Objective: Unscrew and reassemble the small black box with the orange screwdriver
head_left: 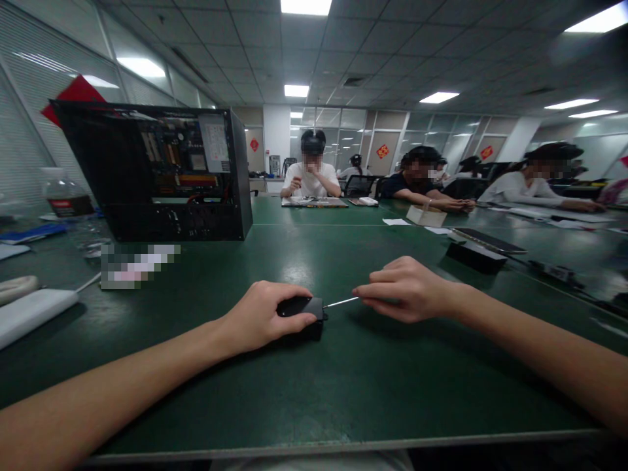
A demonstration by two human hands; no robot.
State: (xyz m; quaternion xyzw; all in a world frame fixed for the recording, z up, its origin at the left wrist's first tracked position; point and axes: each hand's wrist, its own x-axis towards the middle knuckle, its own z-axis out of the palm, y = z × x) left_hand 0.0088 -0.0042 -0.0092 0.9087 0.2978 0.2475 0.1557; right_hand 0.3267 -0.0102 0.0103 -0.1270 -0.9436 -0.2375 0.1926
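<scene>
Two hands work at the near middle of the green table. The left hand is clasped over a small black box resting on the table. Just right of it, the right hand pinches a thin metal tool, its tip touching the box's right end.

hands on black box, thin rod

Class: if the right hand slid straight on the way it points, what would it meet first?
Most likely the black box: the right hand pinches a thin metal rod aimed leftward, its tip at the box, which the left hand holds on the table.
</scene>
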